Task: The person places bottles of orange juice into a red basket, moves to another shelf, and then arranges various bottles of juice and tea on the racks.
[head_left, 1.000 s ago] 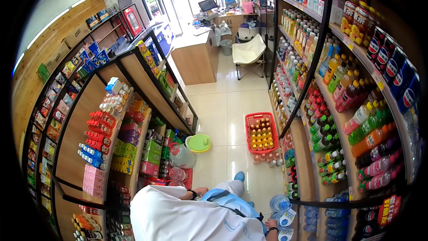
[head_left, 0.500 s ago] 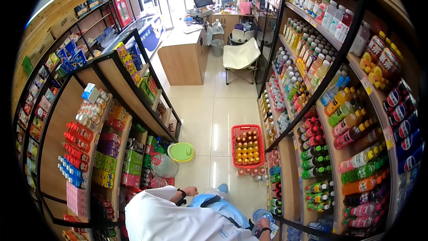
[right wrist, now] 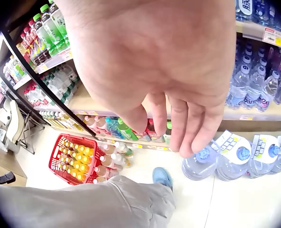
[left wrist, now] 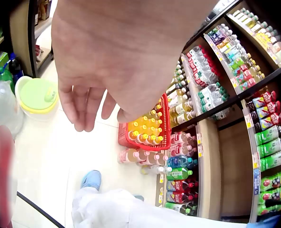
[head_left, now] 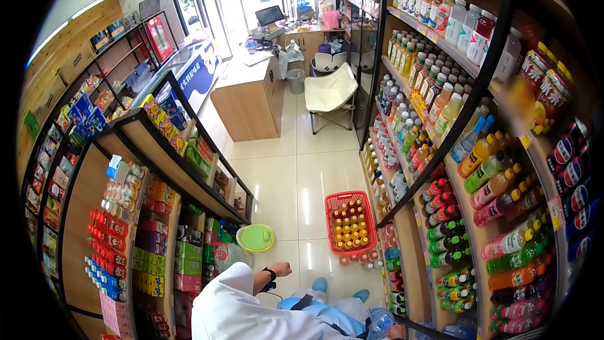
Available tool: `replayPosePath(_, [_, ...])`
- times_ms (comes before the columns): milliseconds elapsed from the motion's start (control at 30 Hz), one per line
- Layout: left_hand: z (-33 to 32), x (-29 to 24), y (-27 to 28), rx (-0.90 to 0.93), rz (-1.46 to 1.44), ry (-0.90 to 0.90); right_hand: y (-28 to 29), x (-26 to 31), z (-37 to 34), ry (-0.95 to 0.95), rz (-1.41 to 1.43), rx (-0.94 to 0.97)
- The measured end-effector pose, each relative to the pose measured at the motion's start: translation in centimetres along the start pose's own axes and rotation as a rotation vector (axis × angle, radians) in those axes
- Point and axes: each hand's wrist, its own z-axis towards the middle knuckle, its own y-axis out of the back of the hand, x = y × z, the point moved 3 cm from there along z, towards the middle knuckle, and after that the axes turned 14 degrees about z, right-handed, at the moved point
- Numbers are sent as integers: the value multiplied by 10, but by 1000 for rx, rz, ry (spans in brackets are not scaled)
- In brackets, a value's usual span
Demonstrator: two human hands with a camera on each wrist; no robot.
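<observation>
It's a conv. store: shelves (right wrist: 264,110) w/ price tags (right wrist: 273,36), btld drinks (head_left: 447,217), snack pkts (head_left: 53,195) & counter (head_left: 251,101) w/ monitor (head_left: 270,14).

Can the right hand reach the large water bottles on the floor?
Probably yes: the right hand looks empty, its fingers appear close to the large water bottles, and nothing visible blocks them.

Glossy tiled floor (head_left: 277,173), red basket (head_left: 350,196), green-lidded tub (head_left: 256,237), large water jugs (right wrist: 229,168)

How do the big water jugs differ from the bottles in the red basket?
The jugs are far bigger than the bottles. The jugs look clear; the bottles show orange or dark drinks. The jugs stand on the floor, the bottles in the red basket. Both have caps.
</observation>
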Motion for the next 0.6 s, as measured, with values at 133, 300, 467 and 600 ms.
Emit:
replayPosePath(133, [4,-21,-8,80,56,-100,-10,7,8,-73,2,75])
replayPosePath(300, [-8,-44,-13,137,75,-104,-8,17,39,-92,67,156])
replayPosePath(467, [-13,-64,-14,236,142,-148,12,17,94,-119,121,231])
replayPosePath(600, [-7,-91,-1,123,64,-132,12,22,145,-134,130,307])
